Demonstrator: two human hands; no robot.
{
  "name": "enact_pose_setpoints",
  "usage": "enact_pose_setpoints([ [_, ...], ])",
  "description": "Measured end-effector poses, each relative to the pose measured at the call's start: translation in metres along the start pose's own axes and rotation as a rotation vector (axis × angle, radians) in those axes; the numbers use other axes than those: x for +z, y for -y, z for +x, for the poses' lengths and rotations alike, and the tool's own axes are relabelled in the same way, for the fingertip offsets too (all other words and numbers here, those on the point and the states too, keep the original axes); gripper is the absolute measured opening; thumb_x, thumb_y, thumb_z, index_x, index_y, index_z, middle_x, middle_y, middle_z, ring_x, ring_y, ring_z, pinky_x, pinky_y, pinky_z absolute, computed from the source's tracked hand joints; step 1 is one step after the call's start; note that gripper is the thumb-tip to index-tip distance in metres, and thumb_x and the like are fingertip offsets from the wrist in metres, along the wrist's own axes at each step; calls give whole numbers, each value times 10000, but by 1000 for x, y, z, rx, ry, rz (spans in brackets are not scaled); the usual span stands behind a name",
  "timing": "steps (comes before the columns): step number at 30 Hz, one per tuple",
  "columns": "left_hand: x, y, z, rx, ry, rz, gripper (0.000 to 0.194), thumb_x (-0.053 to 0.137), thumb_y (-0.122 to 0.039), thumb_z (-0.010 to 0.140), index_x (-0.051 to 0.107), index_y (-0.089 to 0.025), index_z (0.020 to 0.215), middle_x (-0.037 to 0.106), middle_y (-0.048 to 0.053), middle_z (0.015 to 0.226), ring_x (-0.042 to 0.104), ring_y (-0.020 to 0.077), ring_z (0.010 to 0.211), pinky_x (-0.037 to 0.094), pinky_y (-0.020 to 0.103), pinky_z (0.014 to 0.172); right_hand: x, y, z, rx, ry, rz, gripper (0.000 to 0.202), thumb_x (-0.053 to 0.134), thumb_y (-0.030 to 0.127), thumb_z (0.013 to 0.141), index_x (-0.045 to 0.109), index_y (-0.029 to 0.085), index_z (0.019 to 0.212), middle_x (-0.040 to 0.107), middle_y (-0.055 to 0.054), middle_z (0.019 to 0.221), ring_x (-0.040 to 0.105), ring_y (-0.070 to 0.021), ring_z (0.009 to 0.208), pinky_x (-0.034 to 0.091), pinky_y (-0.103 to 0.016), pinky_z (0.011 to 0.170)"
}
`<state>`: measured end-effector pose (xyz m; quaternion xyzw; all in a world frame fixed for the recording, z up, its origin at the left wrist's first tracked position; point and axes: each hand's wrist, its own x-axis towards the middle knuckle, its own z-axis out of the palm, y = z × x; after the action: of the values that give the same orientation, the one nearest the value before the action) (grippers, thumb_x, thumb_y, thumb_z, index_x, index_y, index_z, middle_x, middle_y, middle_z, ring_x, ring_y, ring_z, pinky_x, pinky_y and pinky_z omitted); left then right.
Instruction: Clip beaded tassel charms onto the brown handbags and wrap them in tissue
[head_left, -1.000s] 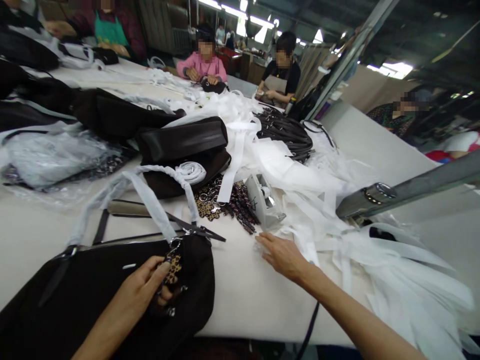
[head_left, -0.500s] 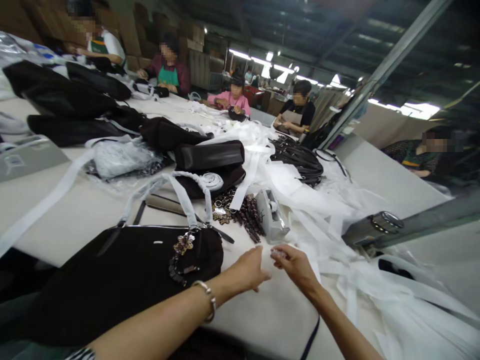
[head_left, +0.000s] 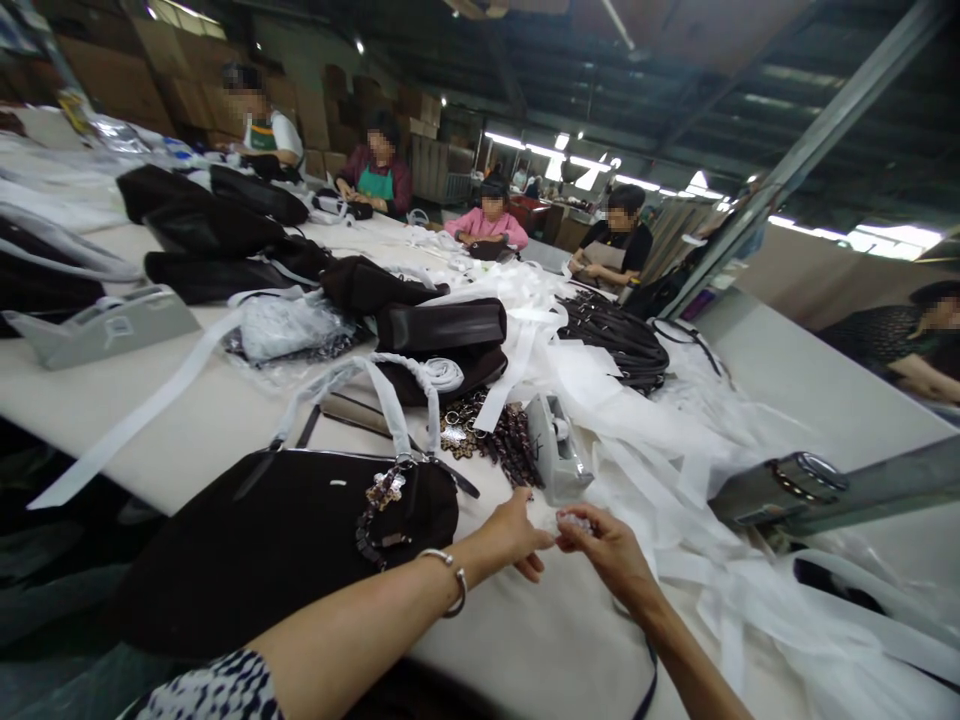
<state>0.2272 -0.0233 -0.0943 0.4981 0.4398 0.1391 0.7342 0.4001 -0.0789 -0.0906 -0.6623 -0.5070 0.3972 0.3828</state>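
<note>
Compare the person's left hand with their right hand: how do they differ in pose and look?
The left hand has its fingers spread, while the right hand pinches a small clear item. The left hand has a silver bangle at its wrist; the right hand's wrist shows none. Both hands are gloveless and close together above the pale table.

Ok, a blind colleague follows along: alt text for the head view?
The right hand pinches a small whitish piece, the left hand close by, over a pale table. Nearby lies a dark handbag with a flower charm; people work beyond.
</note>
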Motion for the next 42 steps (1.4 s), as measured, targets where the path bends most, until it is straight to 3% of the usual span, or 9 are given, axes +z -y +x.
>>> enact_pose_setpoints([
  [2, 0, 2, 3, 2, 11, 38, 622, 600, -116, 801, 362, -131, 1375, 683, 81, 834, 660, 149, 507, 583, 292, 481, 0, 3, -2, 5, 12, 8, 440, 710, 537, 736, 679, 144, 930, 715, -80, 721, 698, -232, 660, 564, -344, 655],
  [7, 1, 4, 7, -31, 73, 79, 90, 544, -113, 818, 610, -79, 769, 575, 12, 537, 604, 128, 429, 577, 279, 487, 0, 14, -7, 24, 33, 16, 430, 705, 542, 738, 668, 146, 901, 710, -71, 682, 695, -225, 638, 560, -335, 644],
  [15, 1, -7, -2, 45, 15, 34, 306, 448, -273, 905, 487, -144, 1180, 668, 118, 949, 696, 178, 619, 592, 320, 497, 5, 16, -8, 45, 93, 28, 453, 687, 538, 751, 655, 150, 981, 713, -56, 654, 684, -205, 611, 561, -325, 633],
  [21, 2, 0, 4, 78, 10, 111, 113, 508, -172, 850, 600, -107, 840, 636, 42, 581, 665, 164, 526, 578, 280, 529, 9, 17, -13, 38, 111, 19, 402, 683, 508, 762, 660, 145, 935, 707, -56, 662, 688, -210, 636, 564, -329, 641],
  [26, -1, 1, 1, 127, -29, 271, 171, 561, -87, 760, 631, -118, 913, 600, -2, 529, 656, 166, 536, 559, 269, 554, 10, 15, -16, -22, 148, -178, 322, 656, 364, 785, 647, 179, 1049, 711, -32, 757, 668, -184, 633, 532, -303, 630],
  [30, -13, -9, -30, 287, -103, 453, 191, 619, -101, 705, 663, -160, 881, 669, 52, 691, 674, 238, 769, 533, 365, 768, 18, 32, -21, -184, 256, -704, 144, 638, 174, 753, 685, 204, 885, 694, -28, 835, 638, -171, 697, 456, -268, 644],
  [35, -42, -30, -102, 594, -173, 772, 196, 474, -150, 854, 661, -191, 900, 702, 83, 909, 640, 230, 872, 453, 330, 831, 27, 119, -49, -488, 220, -1046, 210, 461, 77, 874, 633, 189, 830, 623, -51, 838, 566, -152, 669, 381, -264, 591],
  [39, -70, -47, -146, 607, -267, 782, 183, 467, -184, 886, 645, -203, 848, 695, 28, 857, 632, 173, 815, 425, 249, 744, 41, 178, -42, -749, 169, -1150, 232, 423, 75, 909, 607, 181, 815, 604, -76, 871, 543, -178, 740, 398, -287, 644],
  [42, -88, -47, -160, 521, -298, 788, 173, 483, -146, 841, 638, -199, 784, 691, 8, 803, 623, 156, 768, 403, 235, 699, 57, 174, 0, -722, 213, -1276, 239, 412, 72, 922, 628, 153, 859, 619, -96, 941, 572, -194, 836, 417, -292, 707],
])
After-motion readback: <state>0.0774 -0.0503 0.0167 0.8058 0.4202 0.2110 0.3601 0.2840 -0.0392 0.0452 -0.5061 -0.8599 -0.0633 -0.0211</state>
